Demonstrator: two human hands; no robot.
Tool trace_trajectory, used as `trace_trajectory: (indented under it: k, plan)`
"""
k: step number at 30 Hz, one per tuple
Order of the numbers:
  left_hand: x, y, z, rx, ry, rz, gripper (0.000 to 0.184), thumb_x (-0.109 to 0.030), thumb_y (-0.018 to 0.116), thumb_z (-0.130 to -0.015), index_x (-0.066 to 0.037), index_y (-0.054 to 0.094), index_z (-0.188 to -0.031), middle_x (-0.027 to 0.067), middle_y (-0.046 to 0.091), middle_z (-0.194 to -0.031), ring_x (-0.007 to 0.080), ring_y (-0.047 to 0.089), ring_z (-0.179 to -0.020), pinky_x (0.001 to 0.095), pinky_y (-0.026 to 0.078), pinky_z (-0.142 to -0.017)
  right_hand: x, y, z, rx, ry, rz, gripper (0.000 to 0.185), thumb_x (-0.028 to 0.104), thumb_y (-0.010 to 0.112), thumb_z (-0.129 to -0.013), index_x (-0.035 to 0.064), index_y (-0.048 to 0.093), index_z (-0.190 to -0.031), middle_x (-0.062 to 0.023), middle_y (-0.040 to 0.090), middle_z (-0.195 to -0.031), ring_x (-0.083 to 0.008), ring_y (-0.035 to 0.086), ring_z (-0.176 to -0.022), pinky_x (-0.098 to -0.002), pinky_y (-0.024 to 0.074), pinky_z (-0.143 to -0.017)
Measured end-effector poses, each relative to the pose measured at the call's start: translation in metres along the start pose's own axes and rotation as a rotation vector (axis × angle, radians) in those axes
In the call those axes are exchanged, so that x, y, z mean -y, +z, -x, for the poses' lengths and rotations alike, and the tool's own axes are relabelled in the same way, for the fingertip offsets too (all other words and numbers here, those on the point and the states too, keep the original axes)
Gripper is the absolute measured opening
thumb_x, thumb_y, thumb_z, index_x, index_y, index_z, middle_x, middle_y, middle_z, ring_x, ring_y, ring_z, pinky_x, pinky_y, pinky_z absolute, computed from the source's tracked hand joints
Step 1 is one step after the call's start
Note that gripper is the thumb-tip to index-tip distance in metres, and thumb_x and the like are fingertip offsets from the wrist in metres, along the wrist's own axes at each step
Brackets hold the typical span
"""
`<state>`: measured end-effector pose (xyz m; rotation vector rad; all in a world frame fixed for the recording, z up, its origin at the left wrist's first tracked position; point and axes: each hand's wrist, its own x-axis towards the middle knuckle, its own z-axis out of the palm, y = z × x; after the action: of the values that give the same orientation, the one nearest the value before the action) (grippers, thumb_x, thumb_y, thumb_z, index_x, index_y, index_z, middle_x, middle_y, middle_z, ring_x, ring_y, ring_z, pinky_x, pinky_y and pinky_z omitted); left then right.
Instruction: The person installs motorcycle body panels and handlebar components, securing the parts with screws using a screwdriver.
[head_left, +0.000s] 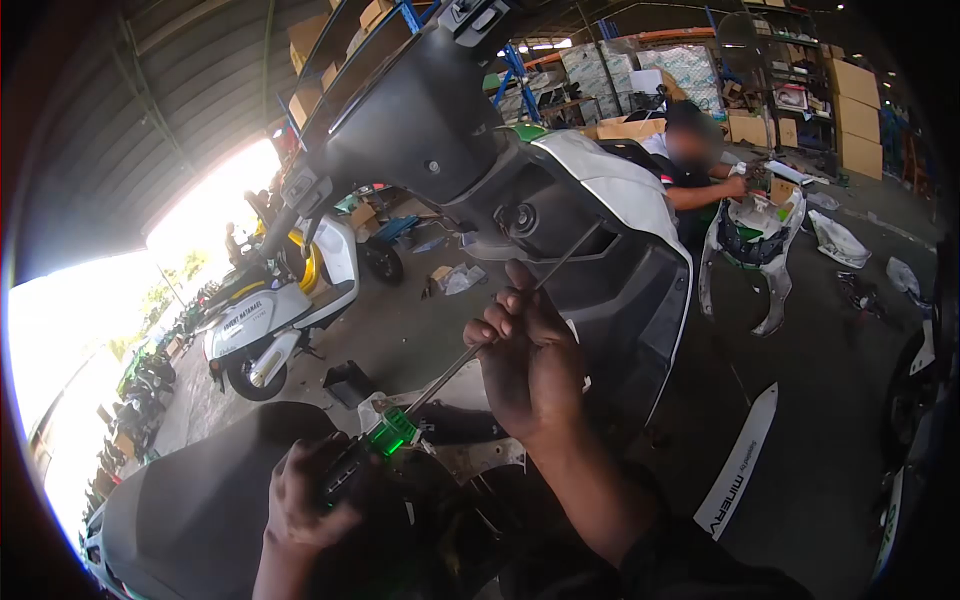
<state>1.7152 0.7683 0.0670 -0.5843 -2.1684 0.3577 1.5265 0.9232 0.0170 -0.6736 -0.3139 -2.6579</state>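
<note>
A long-shafted screwdriver (394, 432) with a green and black handle slants up across the middle of the head view. Its handle is wrapped in my left hand (305, 495), above the black seat (215, 490). Further up, my right hand (535, 375) has its fingers closed around the thin metal shaft. The shaft runs up toward the dark inner front panel (560, 265) of a scooter with white and green trim. Whether the tip touches the panel I cannot tell. Beside the shaft's upper end sits the round key switch (520, 219).
A white and yellow scooter (285, 310) stands at the left. At the right, a person (690, 170) works at a white and green body panel (757, 225). A white lettered strip (740, 460) lies on the floor. Cardboard boxes (858, 120) are stacked behind.
</note>
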Motion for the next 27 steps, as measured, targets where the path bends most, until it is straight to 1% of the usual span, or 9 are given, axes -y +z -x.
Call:
trace_trajectory:
  k: [1, 2, 8, 10, 14, 15, 17, 23, 27]
  plan:
    - [-0.004, 0.001, -0.009, -0.031, 0.098, 0.026, 0.04, -0.003, 0.073, -0.069, 0.002, 0.056, -0.104, 0.0187, 0.061, -0.098, 0.0261, 0.06, -0.065, 0.0307, 0.05, -0.056, -0.002, 0.0, -0.001, 0.001, -0.004, -0.003, 0.026, 0.017, 0.05, -0.098, 0.0061, 0.053, -0.121, 0.0032, 0.052, -0.082, -0.0071, 0.043, -0.067, -0.0273, 0.0353, -0.069]
    - [-0.023, -0.008, -0.027, 0.021, -0.236, 0.192, 0.03, -0.005, 0.068, -0.075, 0.0, 0.058, -0.102, 0.0208, 0.061, -0.099, 0.0254, 0.06, -0.067, 0.0304, 0.05, -0.055, -0.004, -0.002, -0.003, 0.018, 0.001, -0.046, 0.026, 0.017, 0.051, -0.098, 0.0066, 0.054, -0.121, 0.0037, 0.051, -0.081, -0.0069, 0.042, -0.067, -0.027, 0.0354, -0.068]
    - [-0.029, -0.007, -0.025, 0.133, -0.184, 0.052, 0.027, -0.003, 0.068, -0.077, -0.004, 0.063, -0.104, 0.0227, 0.06, -0.101, 0.0265, 0.063, -0.068, 0.032, 0.05, -0.05, -0.004, 0.0, -0.003, -0.037, -0.02, -0.154, 0.022, 0.021, 0.054, -0.097, 0.0087, 0.056, -0.115, 0.0025, 0.049, -0.077, -0.0087, 0.04, -0.065, -0.0258, 0.0346, -0.065]
    - [-0.016, -0.011, -0.013, 0.103, 0.102, -0.077, 0.026, -0.003, 0.072, -0.075, -0.008, 0.068, -0.1, 0.0209, 0.06, -0.101, 0.0245, 0.063, -0.068, 0.0311, 0.049, -0.05, -0.004, 0.003, -0.009, -0.107, -0.015, -0.265, 0.018, 0.025, 0.055, -0.097, 0.0093, 0.057, -0.106, 0.0019, 0.048, -0.078, -0.0096, 0.041, -0.065, -0.0255, 0.0344, -0.062]
    - [-0.023, -0.003, -0.013, 0.045, 0.168, -0.183, 0.027, -0.004, 0.078, -0.069, -0.008, 0.07, -0.095, 0.0199, 0.06, -0.1, 0.024, 0.063, -0.068, 0.0331, 0.051, -0.052, -0.001, 0.004, -0.015, -0.243, -0.1, -0.264, 0.018, 0.027, 0.056, -0.097, 0.0102, 0.054, -0.092, 0.0015, 0.047, -0.076, -0.01, 0.041, -0.064, -0.025, 0.033, -0.058]
    - [-0.029, -0.001, -0.015, 0.007, -0.246, 0.311, 0.029, -0.002, 0.077, -0.07, -0.006, 0.069, -0.097, 0.0198, 0.06, -0.099, 0.0242, 0.062, -0.067, 0.0329, 0.05, -0.05, -0.005, 0.001, -0.018, -0.211, -0.09, -0.265, 0.018, 0.027, 0.056, -0.097, 0.0104, 0.053, -0.092, 0.0016, 0.046, -0.075, -0.0099, 0.04, -0.062, -0.0249, 0.0326, -0.058]
    - [-0.031, 0.001, -0.018, -0.007, -0.648, 0.803, 0.03, -0.001, 0.076, -0.071, -0.005, 0.067, -0.1, 0.0197, 0.06, -0.097, 0.0243, 0.062, -0.065, 0.0326, 0.05, -0.049, -0.006, -0.002, -0.022, -0.176, -0.096, -0.275, 0.017, 0.027, 0.055, -0.097, 0.0106, 0.053, -0.091, 0.0017, 0.046, -0.074, -0.0097, 0.04, -0.061, -0.0248, 0.0323, -0.057]
    - [-0.014, -0.009, -0.01, 0.247, 0.013, -0.131, 0.028, -0.012, 0.069, -0.079, 0.003, 0.059, -0.101, 0.0216, 0.059, -0.093, 0.034, 0.063, -0.077, 0.0406, 0.053, -0.061, -0.01, 0.0, -0.02, -0.116, -0.079, -0.292, 0.024, 0.033, 0.043, -0.102, 0.0113, 0.051, -0.096, 0.0025, 0.044, -0.071, -0.0075, 0.037, -0.058, -0.023, 0.03, -0.055]
    - [-0.019, -0.001, -0.023, 0.108, 0.038, -0.06, 0.034, -0.007, 0.069, -0.078, 0.004, 0.056, -0.108, 0.0205, 0.057, -0.094, 0.0341, 0.062, -0.082, 0.0449, 0.052, -0.066, -0.008, 0.0, -0.022, -0.137, -0.059, -0.313, 0.027, 0.035, 0.038, -0.103, 0.0123, 0.05, -0.095, 0.0033, 0.042, -0.066, -0.0075, 0.035, -0.055, -0.0234, 0.0288, -0.051]
